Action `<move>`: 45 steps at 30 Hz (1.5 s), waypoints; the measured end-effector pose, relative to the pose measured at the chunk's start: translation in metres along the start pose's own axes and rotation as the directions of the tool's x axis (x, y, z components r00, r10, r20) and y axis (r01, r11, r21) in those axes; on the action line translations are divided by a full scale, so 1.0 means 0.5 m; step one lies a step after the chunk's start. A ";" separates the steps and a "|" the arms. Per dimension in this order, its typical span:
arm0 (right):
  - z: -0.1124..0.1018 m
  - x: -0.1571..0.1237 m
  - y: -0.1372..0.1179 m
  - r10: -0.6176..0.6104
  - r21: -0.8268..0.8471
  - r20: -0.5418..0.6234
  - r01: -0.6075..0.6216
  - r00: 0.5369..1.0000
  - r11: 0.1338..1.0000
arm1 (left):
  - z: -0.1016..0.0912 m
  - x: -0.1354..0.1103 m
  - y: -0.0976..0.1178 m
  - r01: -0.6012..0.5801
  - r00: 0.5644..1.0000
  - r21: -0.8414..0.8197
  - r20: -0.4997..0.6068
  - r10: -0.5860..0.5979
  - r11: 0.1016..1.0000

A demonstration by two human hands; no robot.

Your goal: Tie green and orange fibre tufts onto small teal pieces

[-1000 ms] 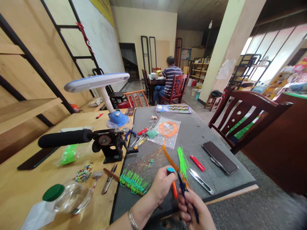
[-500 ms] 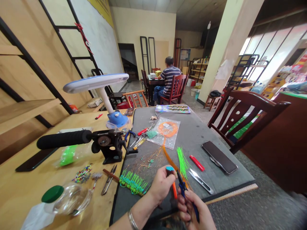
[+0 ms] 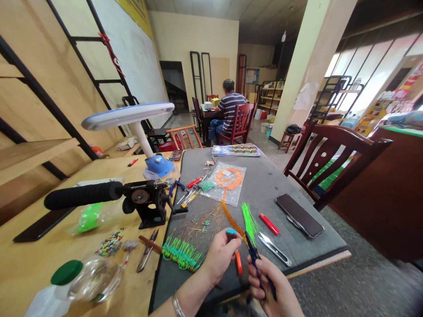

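Observation:
My left hand (image 3: pixel 220 255) is closed in a pinch, with a turquoise patch (image 3: pixel 231 231), maybe a wrap, at its index fingertip. What the pinch holds is too small to make out. Blue-handled pliers (image 3: pixel 254 253) with dark jaws are gripped in my right hand (image 3: pixel 269 281); their tips point up, just right of my left fingers. An orange-red stick-like thing (image 3: pixel 238 263) lies between my hands. Beyond them is a bundle of green strands (image 3: pixel 249 222). Left of my left hand, a brown rod (image 3: pixel 150 243) carries rows of green knotted strands (image 3: pixel 181 253).
A red lighter (image 3: pixel 269 224), thread snips (image 3: pixel 275 249) and a phone (image 3: pixel 299 215) lie to the right on the grey mat. Behind is a bag with an orange coil (image 3: pixel 229 178). A black hand-cranked device (image 3: pixel 148 202) and a jar (image 3: pixel 95 279) stand left. Someone sits farther back (image 3: pixel 231 108).
The view has shifted slightly, moving most things a little left in the picture. Both hands keep nearly the same pose, and the pliers sit slightly farther from my left fingers.

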State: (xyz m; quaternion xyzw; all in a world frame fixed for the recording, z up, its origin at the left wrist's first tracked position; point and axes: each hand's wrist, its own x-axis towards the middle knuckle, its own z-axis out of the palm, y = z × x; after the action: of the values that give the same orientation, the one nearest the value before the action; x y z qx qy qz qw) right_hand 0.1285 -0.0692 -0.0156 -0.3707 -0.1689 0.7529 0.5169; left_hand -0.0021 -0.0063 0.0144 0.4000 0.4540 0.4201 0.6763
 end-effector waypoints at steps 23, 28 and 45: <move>-0.133 0.040 -0.159 -0.763 -0.818 0.335 -0.231 0.553 -0.526 | -0.039 0.008 0.010 0.130 0.985 0.050 0.112 -0.135 0.990; -0.103 0.035 -0.144 -0.598 -0.824 0.460 0.064 0.657 -0.563 | -0.039 0.005 0.013 0.099 0.992 0.087 0.076 -0.106 0.991; -0.097 0.059 -0.098 -0.588 -0.895 0.070 0.312 0.805 0.320 | -0.036 0.008 0.013 0.061 0.998 -0.017 -0.007 -0.062 0.998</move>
State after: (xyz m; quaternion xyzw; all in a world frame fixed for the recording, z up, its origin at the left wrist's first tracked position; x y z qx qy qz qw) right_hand 0.1906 -0.0289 -0.0282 -0.6157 -0.5542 0.3213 0.4590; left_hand -0.0195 0.0026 0.0144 0.3787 0.4651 0.4043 0.6905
